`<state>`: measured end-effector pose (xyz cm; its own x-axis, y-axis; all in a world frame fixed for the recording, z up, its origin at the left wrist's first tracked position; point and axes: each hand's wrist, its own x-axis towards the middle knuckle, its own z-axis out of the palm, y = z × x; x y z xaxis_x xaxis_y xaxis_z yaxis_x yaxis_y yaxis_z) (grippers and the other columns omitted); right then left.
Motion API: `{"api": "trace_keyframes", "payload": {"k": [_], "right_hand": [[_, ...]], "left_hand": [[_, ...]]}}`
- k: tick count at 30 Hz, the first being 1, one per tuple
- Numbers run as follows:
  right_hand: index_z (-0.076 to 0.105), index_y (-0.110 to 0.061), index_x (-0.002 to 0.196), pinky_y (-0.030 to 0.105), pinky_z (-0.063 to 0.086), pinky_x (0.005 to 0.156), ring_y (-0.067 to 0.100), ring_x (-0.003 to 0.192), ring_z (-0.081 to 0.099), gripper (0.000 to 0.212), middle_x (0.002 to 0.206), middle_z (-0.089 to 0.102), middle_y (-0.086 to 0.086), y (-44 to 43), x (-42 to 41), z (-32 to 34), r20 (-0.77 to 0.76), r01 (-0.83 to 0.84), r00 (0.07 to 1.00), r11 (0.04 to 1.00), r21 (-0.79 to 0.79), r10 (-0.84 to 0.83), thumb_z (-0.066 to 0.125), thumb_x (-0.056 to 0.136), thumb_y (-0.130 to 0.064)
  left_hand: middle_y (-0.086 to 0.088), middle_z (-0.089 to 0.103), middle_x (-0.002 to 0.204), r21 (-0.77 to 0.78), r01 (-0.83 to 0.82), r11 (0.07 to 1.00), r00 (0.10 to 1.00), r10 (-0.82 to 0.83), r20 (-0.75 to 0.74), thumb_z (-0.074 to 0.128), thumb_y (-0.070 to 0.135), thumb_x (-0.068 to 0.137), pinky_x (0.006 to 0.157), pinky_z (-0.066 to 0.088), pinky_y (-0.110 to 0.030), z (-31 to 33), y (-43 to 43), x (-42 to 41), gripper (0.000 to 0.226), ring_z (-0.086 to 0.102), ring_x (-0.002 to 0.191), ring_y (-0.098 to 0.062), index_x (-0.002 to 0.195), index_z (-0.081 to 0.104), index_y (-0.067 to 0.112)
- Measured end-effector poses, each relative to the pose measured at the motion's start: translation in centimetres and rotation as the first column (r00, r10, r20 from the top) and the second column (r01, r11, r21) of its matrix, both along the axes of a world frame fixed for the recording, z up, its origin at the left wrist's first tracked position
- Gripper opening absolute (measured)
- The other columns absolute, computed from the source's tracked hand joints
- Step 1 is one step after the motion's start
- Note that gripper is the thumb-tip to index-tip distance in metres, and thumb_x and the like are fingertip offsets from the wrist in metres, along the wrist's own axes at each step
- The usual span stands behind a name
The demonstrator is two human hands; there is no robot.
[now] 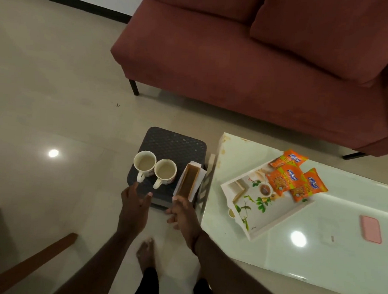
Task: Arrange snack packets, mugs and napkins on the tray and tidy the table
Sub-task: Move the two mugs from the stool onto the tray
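- Reaching w/ both hands toward dark stool [177, 141], left of table [342, 222].
- Left hand [134, 202]: fingers spread, empty, near the two mugs [155, 167]' handles, likely for a lift.
- Right hand [180, 211]: loosely open, touching napkin holder [189, 180]'s near end.
- Tray [260, 226] w/ snack packets [295, 177] sits on table, right.

Pretty dim indoor shot, lit from overhead with a warm, slightly murky cast. Two round ceiling-light reflections are seen: one on the glossy floor [53, 153] at left, another on the shiny worktop [298, 239] at right. A paler glare band is spread along the worktop's far edge. Shadows are soft and weak, darkest under the sofa [248, 71]. Wide-angle distortion is noticed at the edges, where straight lines get bent and the corners fall darker. Fine detail is smeared by compression; the packet print is barely legible, and both forearms are rendered dark with little texture.
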<state>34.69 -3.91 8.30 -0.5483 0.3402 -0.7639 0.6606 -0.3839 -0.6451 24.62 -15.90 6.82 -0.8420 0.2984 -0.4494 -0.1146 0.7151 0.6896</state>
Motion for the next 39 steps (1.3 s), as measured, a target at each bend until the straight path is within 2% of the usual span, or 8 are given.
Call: {"api": "trace_keyframes", "payload": {"k": [3, 6, 11, 14, 18, 24, 32, 39], "right_hand": [[0.042, -0.038, 0.123, 0.028, 0.046, 0.067, 0.012, 0.079, 0.064, 0.028, 0.108, 0.07, 0.001, -1.6, -3.1, -1.4, 0.037, 0.113, 0.993, 0.989, -0.098, -0.11, 0.037, 0.1, -0.053], [0.046, -0.039, 0.122, 0.027, 0.045, 0.068, 0.012, 0.079, 0.065, 0.027, 0.107, 0.072, 0.0, -3.0, -5.8, -3.5, 0.072, 0.206, 0.978, 0.964, -0.166, -0.196, 0.038, 0.1, -0.053], [0.052, -0.034, 0.127, 0.027, 0.044, 0.067, 0.014, 0.08, 0.065, 0.033, 0.105, 0.073, 0.002, -4.2, -8.9, -6.6, 0.1, 0.31, 0.95, 0.928, -0.208, -0.295, 0.039, 0.101, -0.051], [0.055, -0.031, 0.123, 0.027, 0.043, 0.064, 0.015, 0.08, 0.065, 0.032, 0.102, 0.073, 0.002, -4.4, -10.0, -7.9, 0.065, 0.338, 0.941, 0.92, -0.198, -0.332, 0.04, 0.101, -0.049], [0.057, -0.024, 0.118, 0.028, 0.044, 0.066, 0.019, 0.09, 0.064, 0.035, 0.113, 0.07, 0.007, -4.4, -10.7, -9.4, 0.049, 0.332, 0.943, 0.935, -0.123, -0.329, 0.034, 0.104, -0.045], [0.05, -0.017, 0.089, 0.024, 0.039, 0.059, 0.011, 0.064, 0.046, 0.031, 0.072, 0.05, 0.0, -4.9, -11.2, -10.6, -0.045, 0.406, 0.911, 0.911, -0.066, -0.409, 0.032, 0.106, -0.034], [0.053, -0.014, 0.091, 0.024, 0.042, 0.063, 0.009, 0.065, 0.048, 0.031, 0.074, 0.053, 0.002, -3.8, -9.5, -5.6, -0.206, 0.399, 0.894, 0.916, -0.042, -0.398, 0.034, 0.106, -0.033], [0.057, -0.015, 0.079, 0.028, 0.045, 0.062, 0.014, 0.065, 0.053, 0.033, 0.069, 0.057, 0.004, 2.8, -3.5, -1.4, -0.352, 0.588, 0.758, 0.809, 0.005, -0.549, 0.04, 0.104, -0.027]], "left_hand": [[-0.018, 0.042, 0.142, 0.023, -0.035, 0.999, 0.999, 0.035, 0.009, 0.055, 0.033, 0.095, 0.1, 0.043, -0.042, -1.9, -0.7, -3.8, 0.055, 0.041, 0.13, -0.031, 0.14, 0.04, 0.006], [-0.025, 0.063, 0.108, 0.109, -0.044, 0.993, 0.997, 0.037, 0.065, 0.057, 0.028, 0.095, 0.084, 0.053, -0.053, -3.4, -0.5, -7.3, 0.039, 0.06, 0.103, -0.042, 0.117, 0.054, -0.004], [-0.017, 0.064, 0.088, 0.142, -0.039, 0.989, 0.966, 0.0, 0.26, 0.051, 0.034, 0.097, 0.067, 0.054, -0.041, -5.6, 0.3, -9.9, 0.023, 0.061, 0.072, -0.033, 0.085, 0.057, 0.016], [-0.004, 0.06, 0.079, 0.091, -0.173, 0.981, 0.868, 0.108, 0.485, 0.053, 0.04, 0.094, 0.062, 0.05, -0.03, -6.7, 1.1, -10.8, 0.021, 0.054, 0.061, -0.017, 0.085, 0.059, 0.022], [-0.003, 0.061, 0.06, 0.072, -0.145, 0.987, 0.821, 0.079, 0.566, 0.052, 0.034, 0.094, 0.046, 0.048, -0.023, -8.3, 1.4, -11.0, 0.022, 0.048, 0.041, -0.01, 0.089, 0.061, 0.015], [-0.001, 0.054, 0.058, 0.211, -0.166, 0.963, 0.905, 0.064, 0.421, 0.046, 0.034, 0.099, 0.045, 0.038, -0.022, -10.2, 0.4, -10.2, 0.031, 0.047, 0.048, -0.01, 0.076, 0.055, 0.014], [0.003, 0.05, 0.054, 0.294, -0.081, 0.952, 0.978, 0.019, 0.206, 0.043, 0.033, 0.102, 0.043, 0.043, -0.018, -5.4, 0.0, -8.8, 0.037, 0.046, 0.047, -0.005, 0.076, 0.056, 0.011], [-0.001, 0.046, 0.055, 0.369, -0.002, 0.929, 0.982, -0.068, 0.177, 0.044, 0.027, 0.101, 0.042, 0.042, -0.021, 0.8, 6.0, -4.2, 0.034, 0.042, 0.047, -0.007, 0.077, 0.058, 0.008]]}}
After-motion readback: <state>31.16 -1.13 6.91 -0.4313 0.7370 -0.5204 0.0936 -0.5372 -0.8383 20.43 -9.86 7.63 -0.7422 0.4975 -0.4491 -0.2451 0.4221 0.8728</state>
